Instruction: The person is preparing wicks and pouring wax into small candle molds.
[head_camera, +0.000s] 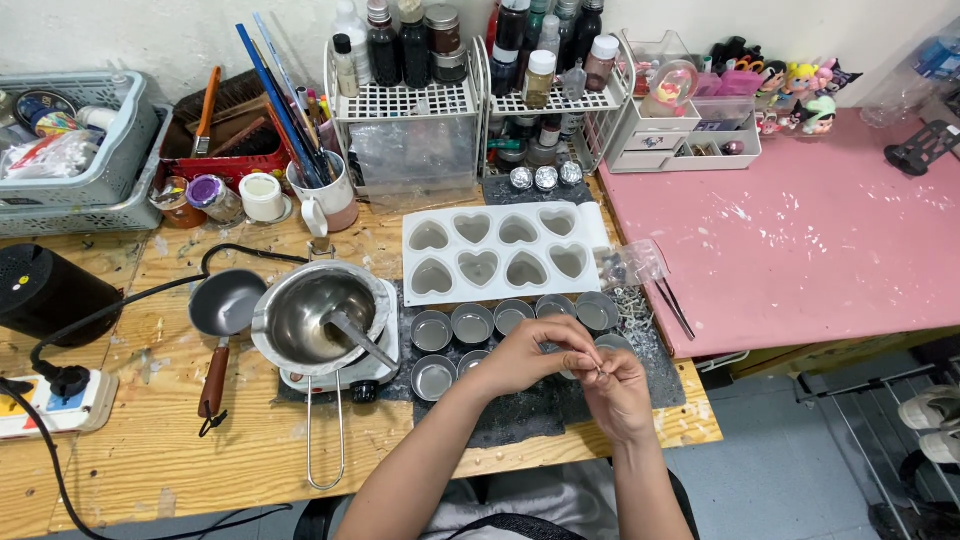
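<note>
My left hand (535, 352) and my right hand (612, 388) meet above the dark mat (520, 410) near the table's front edge. Together their fingertips pinch a tiny metal piece (598, 371), too small to identify. Just behind the hands stand several small round metal cups (472, 323) in two rows. Beyond them lies a white heart-shaped silicone mould (500, 250). A clear plastic bag (630, 265) with small bits rests to the right of the mould.
A steel pot (315, 318) with a spoon sits on a small hotplate at left, beside a little pan (225, 305). A power strip (50, 400), black cylinder (40, 290), mug of brushes (325, 190), bottle racks (405, 100) and grey baskets (80, 160) line the back. A pink table (800, 230) adjoins at right.
</note>
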